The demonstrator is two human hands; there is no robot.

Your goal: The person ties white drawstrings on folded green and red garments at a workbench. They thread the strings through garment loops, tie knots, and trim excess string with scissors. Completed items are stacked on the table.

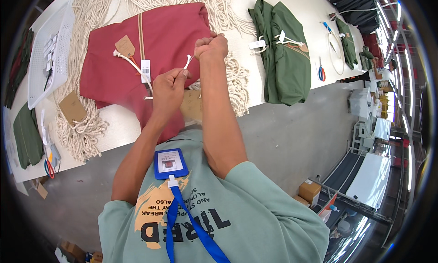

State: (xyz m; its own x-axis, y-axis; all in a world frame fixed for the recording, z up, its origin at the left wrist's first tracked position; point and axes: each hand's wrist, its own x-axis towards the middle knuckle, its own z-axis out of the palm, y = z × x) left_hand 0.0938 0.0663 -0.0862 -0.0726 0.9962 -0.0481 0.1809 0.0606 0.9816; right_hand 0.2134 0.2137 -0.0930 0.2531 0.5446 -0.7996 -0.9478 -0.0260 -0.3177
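A dark red fabric bag [112,39] with a tan stripe lies on the white table in front of me. A kraft paper tag [124,46], a white barcode label [145,71] and a white rope [125,57] are on its front. My left hand [168,88] is closed at the bag's near edge, thumb and finger pinching a short white cord [188,62] whose frayed end points up. My right hand [211,47] is curled closed at the bag's right edge. Its fingers face away, so what they grip, if anything, is hidden.
Bundles of cream rope [86,30] lie behind and around the bag. Folded green bags [285,57] and blue-orange scissors [321,73] are to the right. At left are a white plastic basket [34,87], a green bag [28,135] and red-handled scissors [49,168].
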